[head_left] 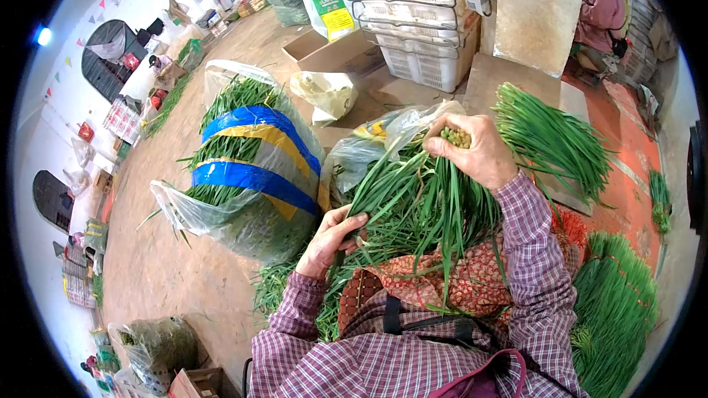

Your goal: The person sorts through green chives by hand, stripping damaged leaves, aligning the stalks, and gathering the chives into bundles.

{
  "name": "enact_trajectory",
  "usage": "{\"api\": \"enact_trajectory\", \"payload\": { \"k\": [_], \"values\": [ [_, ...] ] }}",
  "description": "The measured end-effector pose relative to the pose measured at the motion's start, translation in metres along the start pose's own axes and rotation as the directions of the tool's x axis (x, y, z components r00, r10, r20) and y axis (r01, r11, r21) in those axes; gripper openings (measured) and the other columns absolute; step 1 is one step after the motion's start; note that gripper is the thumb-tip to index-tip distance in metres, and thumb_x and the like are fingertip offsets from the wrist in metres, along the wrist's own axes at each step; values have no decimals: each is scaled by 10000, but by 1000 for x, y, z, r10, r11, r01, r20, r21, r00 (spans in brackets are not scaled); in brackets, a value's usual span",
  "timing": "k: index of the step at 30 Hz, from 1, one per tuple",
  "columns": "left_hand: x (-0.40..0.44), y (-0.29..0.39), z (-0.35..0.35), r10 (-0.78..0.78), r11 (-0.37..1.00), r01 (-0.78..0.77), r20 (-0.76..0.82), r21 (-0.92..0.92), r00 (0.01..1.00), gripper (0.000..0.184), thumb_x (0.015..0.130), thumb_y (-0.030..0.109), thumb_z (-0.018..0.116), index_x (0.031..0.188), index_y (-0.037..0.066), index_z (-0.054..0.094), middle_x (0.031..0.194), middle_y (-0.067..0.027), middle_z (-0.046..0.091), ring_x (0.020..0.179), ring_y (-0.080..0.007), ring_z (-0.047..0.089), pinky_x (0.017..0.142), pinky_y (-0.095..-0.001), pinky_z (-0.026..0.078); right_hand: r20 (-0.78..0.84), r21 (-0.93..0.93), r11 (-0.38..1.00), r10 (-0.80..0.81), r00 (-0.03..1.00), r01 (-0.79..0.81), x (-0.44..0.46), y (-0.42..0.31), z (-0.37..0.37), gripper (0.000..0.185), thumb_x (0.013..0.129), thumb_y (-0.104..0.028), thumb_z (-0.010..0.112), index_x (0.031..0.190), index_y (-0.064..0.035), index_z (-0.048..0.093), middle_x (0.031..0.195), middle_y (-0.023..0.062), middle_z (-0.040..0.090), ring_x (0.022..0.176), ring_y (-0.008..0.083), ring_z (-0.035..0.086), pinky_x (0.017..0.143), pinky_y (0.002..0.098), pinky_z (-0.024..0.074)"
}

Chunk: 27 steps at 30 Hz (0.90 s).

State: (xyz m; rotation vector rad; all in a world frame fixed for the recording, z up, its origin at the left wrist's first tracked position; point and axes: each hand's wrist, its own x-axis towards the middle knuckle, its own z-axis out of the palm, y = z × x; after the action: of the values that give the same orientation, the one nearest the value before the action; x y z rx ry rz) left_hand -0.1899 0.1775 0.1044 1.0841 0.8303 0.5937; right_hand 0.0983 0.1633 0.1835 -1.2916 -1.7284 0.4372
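Observation:
My right hand (479, 151) is wrapped round the pale cut ends of a bunch of chives (450, 195), whose long green leaves hang down over my lap. My left hand (328, 243) is closed on leaf blades at the left side, its thumb and fingers pinching them; whether these belong to the same bunch I cannot tell. Under both hands lie more loose chives, partly on a red patterned apron (457, 273). A neat sheaf of chives (549, 144) rests just right of my right hand. Another large pile of chives (616, 309) is at the lower right.
A plastic-wrapped bale of greens (258, 169) with blue and yellow bands stands at left. Stacked white crates (420, 29), a cardboard box (332, 51) and a pale bag (324, 92) are ahead. A person in pink (601, 11) sits at the upper right. Red ties (568, 228) lie beside my right forearm.

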Motion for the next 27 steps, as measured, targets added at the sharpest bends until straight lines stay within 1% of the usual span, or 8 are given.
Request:
{"api": "enact_trajectory", "payload": {
  "k": [10, 15, 20, 21, 24, 25, 26, 27],
  "values": [
    [-1, -33, -38, -30, 999, 34, -129, 25, 991, 234, 924, 257, 565, 1059, 66, 577, 714, 41, 481, 527, -27, 383, 442, -179, 294, -46, 66, 997, 36, 998, -33, -3, 6, -15, 268, 808, -259, 722, 851, -5, 651, 744, 116, 661, 694, 155, 620, 662, 330, 480],
    [-1, -47, -31, 0, 1000, 1, -43, 17, 999, 245, 951, 257, 526, 1050, 44, 596, 696, 39, 483, 526, -36, 372, 450, -195, 282, -44, 221, 973, 85, 995, -73, -4, 3, -21, 199, 839, -183, 697, 865, 8, 644, 749, 26, 671, 712, 58, 585, 652, 247, 479],
    [-3, -69, -8, -94, 983, 89, 25, 161, 995, 241, 962, 291, 506, 941, 73, 607, 696, 53, 515, 558, -29, 419, 480, -190, 328, -117, 103, 994, 46, 992, -34, -16, 13, -43, 189, 839, -173, 693, 853, 7, 637, 705, -2, 637, 694, 40, 565, 631, 236, 465],
    [-3, -74, -3, -124, 974, 97, 121, 206, 985, 242, 956, 313, 516, 889, 95, 595, 722, 47, 528, 603, -31, 450, 492, -190, 350, -76, 79, 995, 69, 995, -63, -21, 13, -50, 198, 839, -184, 695, 848, 4, 635, 682, -12, 615, 680, 37, 554, 616, 232, 454],
    [-2, -72, 18, -141, 911, -33, 387, 411, 911, 333, 915, 268, 598, 1135, 17, 601, 925, -5, 602, 812, -94, 525, 684, -234, 454, -27, 64, 995, 84, 996, -82, -36, 11, -63, 231, 829, -216, 708, 837, 1, 627, 650, -36, 562, 647, 33, 519, 581, 223, 419],
    [0, -79, 21, -99, 932, -73, 445, 354, 890, 502, 866, 248, 674, 1280, 10, 518, 1030, -21, 604, 888, -116, 527, 784, -271, 458, 0, 147, 984, 97, 995, -96, -41, 8, -66, 241, 824, -221, 712, 839, 3, 624, 666, -35, 569, 649, 36, 518, 585, 222, 420],
    [6, -87, 15, -167, 938, -5, 465, 346, 869, 677, 791, 256, 757, 1353, 36, 450, 1095, -44, 610, 878, -104, 548, 767, -297, 469, 28, 231, 967, 108, 994, -111, -45, 5, -69, 252, 819, -227, 717, 840, 5, 622, 682, -34, 576, 651, 39, 517, 590, 222, 420],
    [12, -87, 20, -116, 955, -51, 526, 292, 842, 718, 766, 268, 778, 1355, 30, 443, 1134, -54, 600, 927, -121, 549, 808, -302, 465, 57, 216, 967, 127, 990, -136, -48, 1, -71, 252, 813, -222, 722, 845, 6, 621, 707, -29, 586, 670, 43, 517, 608, 220, 421]
  ]
}}
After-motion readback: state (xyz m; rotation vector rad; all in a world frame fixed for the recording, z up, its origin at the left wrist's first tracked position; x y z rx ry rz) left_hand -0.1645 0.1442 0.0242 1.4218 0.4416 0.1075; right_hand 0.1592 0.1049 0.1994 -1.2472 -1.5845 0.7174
